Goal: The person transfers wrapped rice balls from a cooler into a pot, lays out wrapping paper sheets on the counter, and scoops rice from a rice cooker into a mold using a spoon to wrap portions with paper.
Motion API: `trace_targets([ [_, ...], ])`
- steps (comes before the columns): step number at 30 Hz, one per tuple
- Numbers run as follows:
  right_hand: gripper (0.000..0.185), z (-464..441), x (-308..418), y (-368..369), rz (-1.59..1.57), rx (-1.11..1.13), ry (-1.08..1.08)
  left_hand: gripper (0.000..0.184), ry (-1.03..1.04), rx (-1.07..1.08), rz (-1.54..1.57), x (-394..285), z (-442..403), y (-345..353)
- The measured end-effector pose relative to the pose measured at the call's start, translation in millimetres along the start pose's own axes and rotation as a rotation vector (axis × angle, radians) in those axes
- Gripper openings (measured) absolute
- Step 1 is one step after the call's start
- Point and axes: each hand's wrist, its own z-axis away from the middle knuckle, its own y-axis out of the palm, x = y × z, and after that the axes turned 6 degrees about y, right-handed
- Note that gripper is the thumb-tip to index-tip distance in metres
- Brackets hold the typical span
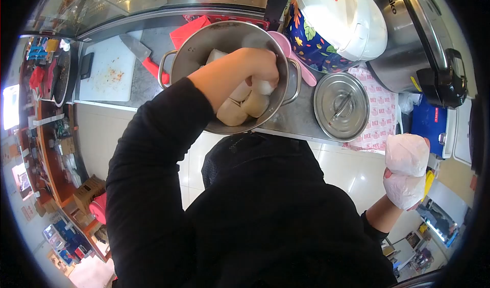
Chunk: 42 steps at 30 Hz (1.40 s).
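My left hand [260,66] reaches down into a large steel pot [196,40] with two loop handles. Its fingers are curled around a white paper-wrapped bundle [263,88], partly hidden by the hand. Several pale rounded bundles [232,114] lie lower in the pot, some covered by my forearm. Off to the right, away from the counter, my right hand [389,174] grips two white paper-wrapped bundles [407,156] stacked against each other. Most of its fingers are behind them.
A round steel lid [334,115] lies right of the pot, beside pink printed paper [380,101]. Behind are a pink ladle-like utensil [306,73], a patterned rice container [316,40] and a steel cooker [403,38]. Leftward, a red-handled knife [138,48] rests by a white cutting board [109,78].
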Motion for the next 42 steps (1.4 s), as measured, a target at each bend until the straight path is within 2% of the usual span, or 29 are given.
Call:
trace_targets([
  [2, 0.101, 2, -3, 3, 0.08, -0.075, -0.024, 0.062, 0.059, -0.094, 0.142, 12, 9, -3],
  [5, 0.101, 5, 1, 10, -0.275, -0.152, 0.121, 0.064, 0.125, -0.306, 0.346, 25, 28, 0],
  [8, 0.102, 5, -9, -9, -0.351, -0.147, 0.204, 0.072, 0.133, -0.548, 0.435, 40, 25, 22],
  [11, 0.103, 2, -3, -6, -0.568, -0.052, 0.225, 0.078, 0.285, -0.67, 0.269, 47, 26, 51],
  [13, 0.103, 1, 3, -9, -0.723, 0.063, 0.257, 0.07, 0.298, -0.539, 0.187, 44, 30, 49],
  [15, 0.101, 2, 11, -3, -0.809, 0.079, 0.294, 0.067, 0.311, -0.439, 0.013, 39, 33, 43],
  [17, 0.099, 4, 7, -3, -0.528, 0.024, 0.235, 0.063, 0.331, -0.394, -0.237, 38, 20, 41],
  [18, 0.099, 4, -4, -9, -0.218, -0.01, 0.154, 0.061, 0.341, -0.37, -0.359, 36, 14, 41],
  [20, 0.097, 3, -11, -19, 0.174, -0.025, 0.04, 0.057, 0.19, -0.278, -0.522, 7, 16, 31],
  [21, 0.097, 4, -12, -22, 0.255, -0.007, 0.009, 0.055, 0.113, -0.232, -0.602, -2, 16, 27],
  [24, 0.097, 10, -7, -17, 0.396, -0.078, -0.001, 0.046, 0.111, -0.076, -0.555, -5, 4, 12],
  [26, 0.097, 14, -4, -13, 0.167, -0.159, 0.07, 0.042, 0.179, -0.092, -0.494, 4, 11, 3],
  [27, 0.097, 16, -4, -13, -0.092, -0.197, 0.129, 0.041, 0.216, -0.094, -0.465, 8, 14, -1],
  [29, 0.096, 18, -3, -14, -0.264, -0.233, 0.184, 0.035, 0.279, -0.205, -0.483, 23, 6, 8],
  [30, 0.096, 16, -4, -15, -0.179, -0.231, 0.174, 0.033, 0.309, -0.266, -0.487, 26, 6, 12],
  [33, 0.097, 5, -3, -15, 0.134, -0.112, 0.035, 0.027, 0.247, -0.215, -0.604, 20, -4, 11],
  [36, 0.097, 0, 2, -6, 0.207, -0.088, -0.007, 0.022, 0.233, -0.319, -0.801, 13, -7, 20],
  [39, 0.095, -3, 11, 8, 0.249, -0.079, -0.021, 0.038, 0.115, -0.172, -0.701, -7, 7, 19],
  [40, 0.094, -2, 14, 11, 0.281, -0.074, -0.028, 0.047, 0.166, -0.225, -0.788, 0, 8, 28],
  [42, 0.092, -3, 24, 16, -0.026, -0.108, 0.143, 0.065, 0.275, -0.329, -0.955, 20, 5, 52],
])
